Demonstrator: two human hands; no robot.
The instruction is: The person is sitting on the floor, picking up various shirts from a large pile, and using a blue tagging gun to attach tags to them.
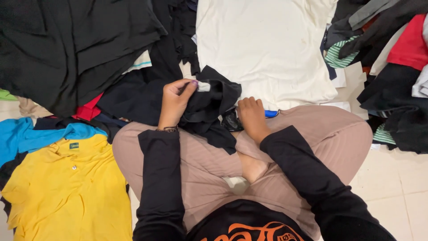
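Observation:
I sit cross-legged on the floor in beige trousers (321,134) and black sleeves. My left hand (174,100) pinches the edge of a small black garment (213,107) with a white label, lifting it above my knee. My right hand (252,117) is closed on the lower part of the same black cloth. A blue-handled tool (271,114) lies just right of this hand; whether the fingers hold it I cannot tell. A cream shirt (267,44) lies spread flat just beyond both hands.
A yellow polo shirt (71,187) and a blue garment (26,136) lie at my left. Black clothes (67,44) are heaped at the upper left. A mixed pile with red, striped and dark pieces (392,67) sits at the right on pale floor tiles (397,187).

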